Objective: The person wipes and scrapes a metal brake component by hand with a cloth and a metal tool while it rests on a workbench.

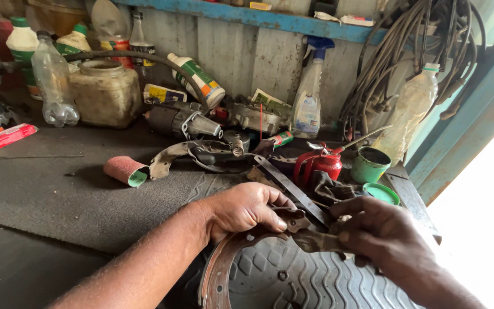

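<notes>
The left hand (pixel 246 210) is closed over the top end of a curved, rusty brake shoe (pixel 219 269), thumb pressed along its web. The right hand (pixel 385 236) pinches a flat, brown metal lever (pixel 314 240) that meets the shoe's end between the two hands. The shoe's arc sweeps down and left, its worn metal rim dull and pitted, resting over a black rubber mat (pixel 304 280) moulded with wavy tread ribs.

Just beyond the hands lie a flat steel strip (pixel 290 186) and a dark greasy rag (pixel 327 189). Behind those stand a red oil can (pixel 324 165) with a thin spout and a green tin (pixel 369 165), its round green lid (pixel 382 193) lying beside it. Further left, a second brake shoe (pixel 170 157) and a roll of reddish sandpaper (pixel 126 170) lie on the rough grey bench (pixel 58 189). At the back are a cloudy plastic jar (pixel 105 91), clear bottles, a spray bottle (pixel 309 97) and hanging grey cables (pixel 407 51).
</notes>
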